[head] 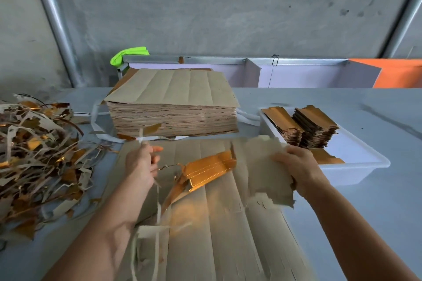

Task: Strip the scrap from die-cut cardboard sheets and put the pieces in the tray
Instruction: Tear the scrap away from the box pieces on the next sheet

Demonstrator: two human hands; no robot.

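Cardboard sheet (217, 223), die-cut and lying grey side up on the table (365, 223) right in front of the person, is midway through being stripped. The left hand (141, 164) is closed on thin strips of scrap (157, 207) that trail down from its grip, and the right hand (296, 166) clamps a bundle of torn grey pieces (267, 171) by its near edge. Between the two hands a gold-faced piece (210, 172) curls up, apparently not yet fully free of the waste around it, though blur makes the joins hard to read. So the step in hand looks like pulling the waste away from the good pieces. Next, the scrap wants tossing onto the tangled scrap heap (41, 155) at the left, and the cleaned pieces want carrying to the white tray (356, 173) at the right, where finished stacks (312, 125) already stand. A tall pile of unworked sheets (173, 107) waits behind.
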